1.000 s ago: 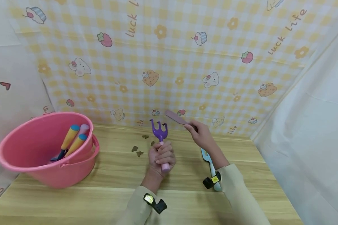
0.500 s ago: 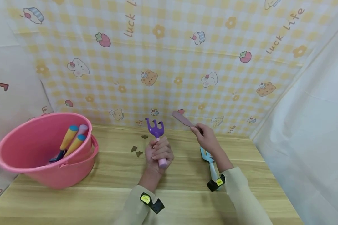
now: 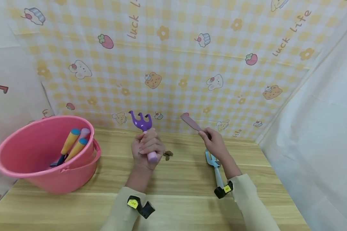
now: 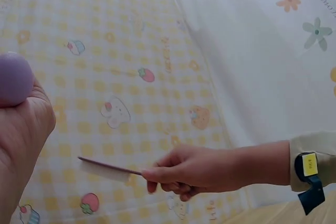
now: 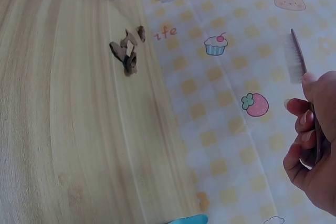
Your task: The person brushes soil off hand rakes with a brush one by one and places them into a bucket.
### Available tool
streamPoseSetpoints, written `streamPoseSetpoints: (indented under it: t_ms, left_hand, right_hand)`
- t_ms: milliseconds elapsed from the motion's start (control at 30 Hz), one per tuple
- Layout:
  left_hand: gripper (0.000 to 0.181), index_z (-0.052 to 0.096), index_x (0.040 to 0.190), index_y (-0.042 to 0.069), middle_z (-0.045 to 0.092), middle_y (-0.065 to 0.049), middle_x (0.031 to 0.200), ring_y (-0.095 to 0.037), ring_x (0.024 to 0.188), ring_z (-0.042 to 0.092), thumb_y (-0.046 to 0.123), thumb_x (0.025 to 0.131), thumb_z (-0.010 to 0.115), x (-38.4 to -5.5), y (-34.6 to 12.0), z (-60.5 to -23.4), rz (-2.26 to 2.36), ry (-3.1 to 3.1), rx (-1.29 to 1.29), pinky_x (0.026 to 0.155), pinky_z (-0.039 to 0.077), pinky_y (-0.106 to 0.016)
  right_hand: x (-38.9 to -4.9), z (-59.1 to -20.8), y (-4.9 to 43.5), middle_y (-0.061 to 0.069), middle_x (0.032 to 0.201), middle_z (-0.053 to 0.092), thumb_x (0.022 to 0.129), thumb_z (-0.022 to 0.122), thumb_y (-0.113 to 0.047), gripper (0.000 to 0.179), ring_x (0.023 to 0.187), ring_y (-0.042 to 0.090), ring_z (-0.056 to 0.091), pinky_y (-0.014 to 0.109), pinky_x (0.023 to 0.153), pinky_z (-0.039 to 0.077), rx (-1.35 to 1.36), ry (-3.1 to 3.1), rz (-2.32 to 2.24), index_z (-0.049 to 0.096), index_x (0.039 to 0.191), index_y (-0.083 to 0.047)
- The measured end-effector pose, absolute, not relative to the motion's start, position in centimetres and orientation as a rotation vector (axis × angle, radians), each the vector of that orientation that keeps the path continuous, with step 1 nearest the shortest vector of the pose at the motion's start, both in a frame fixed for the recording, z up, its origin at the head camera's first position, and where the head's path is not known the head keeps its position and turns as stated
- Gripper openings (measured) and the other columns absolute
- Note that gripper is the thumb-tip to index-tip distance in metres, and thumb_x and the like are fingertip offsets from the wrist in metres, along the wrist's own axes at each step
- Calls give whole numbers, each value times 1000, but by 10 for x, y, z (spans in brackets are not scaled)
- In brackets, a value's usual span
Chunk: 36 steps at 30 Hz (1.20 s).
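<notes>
My left hand (image 3: 147, 150) grips a small purple garden rake (image 3: 141, 123) by its pink handle, its three dark-tipped prongs pointing up. My right hand (image 3: 215, 141) holds a mauve brush (image 3: 191, 123) by its dark handle, off to the right at about the same height. Pale bristles hang from the flat brush (image 4: 107, 167) in the left wrist view. Brown dry flakes (image 3: 168, 154) lie on the table just right of my left hand; more flakes (image 5: 125, 56) show in the right wrist view. The left hand and forearm cover part of the tabletop in the head view.
A pink bucket (image 3: 46, 175) stands at the left, holding yellow-and-blue handled tools (image 3: 70, 141) and one with a pink end. Below my right forearm lies a light blue garden fork (image 3: 218, 176). A checked cloth (image 3: 173, 64) hangs behind the wooden table (image 3: 179, 211).
My left hand has moved left and slightly up with the rake, uncovering flakes on its right and hiding those on its left. My right hand has shifted a little right and down with the brush.
</notes>
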<state>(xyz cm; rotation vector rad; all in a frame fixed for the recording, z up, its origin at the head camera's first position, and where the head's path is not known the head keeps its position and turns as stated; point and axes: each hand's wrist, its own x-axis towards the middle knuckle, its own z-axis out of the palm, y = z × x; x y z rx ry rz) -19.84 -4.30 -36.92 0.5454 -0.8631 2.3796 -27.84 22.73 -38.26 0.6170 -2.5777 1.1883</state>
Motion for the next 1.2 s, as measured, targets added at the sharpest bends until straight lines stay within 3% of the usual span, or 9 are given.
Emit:
streamPoseSetpoints:
  t_ms: [333,700,1200]
  left_hand:
    - [17,36,64,17,35,9,56,-4,38,33,8,76,44,-192,-72,-348,2460,-853,541,35,33,-16]
    - [21,36,63,17,35,8,54,-3,37,33,5,79,44,-179,-102,-329,2487,-827,691,34,32,-15]
    - [20,38,61,13,38,5,55,-1,36,34,1,75,48,-166,-140,-313,2519,-859,877,35,32,-11]
  right_hand:
    - [-277,-386,229,6,68,48,106,56,-26,26,55,18,41,30,50,37,587,-2585,1227,62,94,-4]
    - [-277,-387,231,6,69,47,106,55,-26,26,57,21,42,30,52,38,581,-2591,1211,61,94,-4]
    - [-275,-390,234,6,70,48,106,56,-27,28,57,19,42,30,52,38,584,-2589,1249,63,96,-3]
